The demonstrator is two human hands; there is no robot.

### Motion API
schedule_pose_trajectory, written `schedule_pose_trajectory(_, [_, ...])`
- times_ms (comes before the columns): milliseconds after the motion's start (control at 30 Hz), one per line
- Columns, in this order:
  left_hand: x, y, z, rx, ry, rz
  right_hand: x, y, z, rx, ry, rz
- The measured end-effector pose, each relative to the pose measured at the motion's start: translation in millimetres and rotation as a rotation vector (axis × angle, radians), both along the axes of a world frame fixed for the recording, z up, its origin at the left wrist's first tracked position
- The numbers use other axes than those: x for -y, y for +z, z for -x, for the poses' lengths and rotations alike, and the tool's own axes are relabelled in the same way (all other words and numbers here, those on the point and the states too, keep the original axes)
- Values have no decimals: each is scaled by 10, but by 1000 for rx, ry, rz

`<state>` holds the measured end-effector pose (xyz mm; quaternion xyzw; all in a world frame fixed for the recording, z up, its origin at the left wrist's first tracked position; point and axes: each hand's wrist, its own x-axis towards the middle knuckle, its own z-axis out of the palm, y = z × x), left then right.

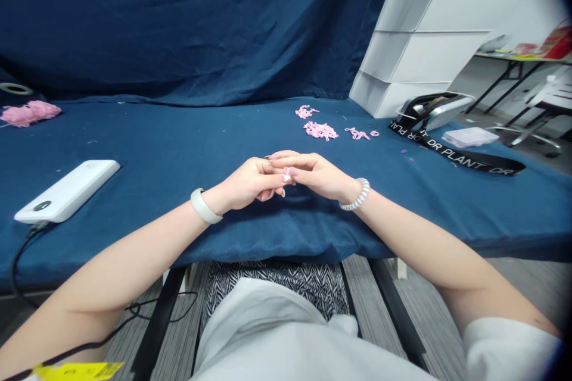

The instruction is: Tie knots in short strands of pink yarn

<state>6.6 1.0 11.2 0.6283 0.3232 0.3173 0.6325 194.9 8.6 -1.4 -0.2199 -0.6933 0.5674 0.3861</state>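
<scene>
My left hand (246, 183) and my right hand (320, 176) meet above the front part of the blue-covered table. Their thumbs and fingertips are pinched together, with the right fingers lying over the left ones. A pale pinkish spot shows where the thumbs meet; whether it is a small piece or a fingernail I cannot tell. Beyond the hands lies a pile of small pink looped pieces (320, 130). A smaller pink heap (306, 111) sits behind it, and a few similar pink pieces (356, 133) lie to its right.
At left a white power bank (67, 191) has a black cable (21, 250) plugged in. Fluffy pink material (30, 113) and a tape roll (16, 88) lie at the far left. On the right are an open pouch (433, 108), a lettered black strap (465, 158) and a clear box (470, 137).
</scene>
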Motion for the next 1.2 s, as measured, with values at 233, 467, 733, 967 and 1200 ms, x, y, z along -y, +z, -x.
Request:
schedule_pose_trajectory(233, [-2,-21,-5,-21,-66,69,-1,40,-26,11,74,5])
schedule_pose_trajectory(467, [-45,-34,-1,96,-18,193,-59,-39,24,-158,-236,44])
schedule_pose_trajectory(733, [-103,-48,59,111,-221,480,-33,-31,53,-115,-339,18])
schedule_pose_trajectory(967, [-102,-89,40,17,-145,429,15,-11,76,-58,-316,-18])
schedule_pose_trajectory(1200, [-125,-107,21,18,-60,177,-32,-36,55,-133,-316,9])
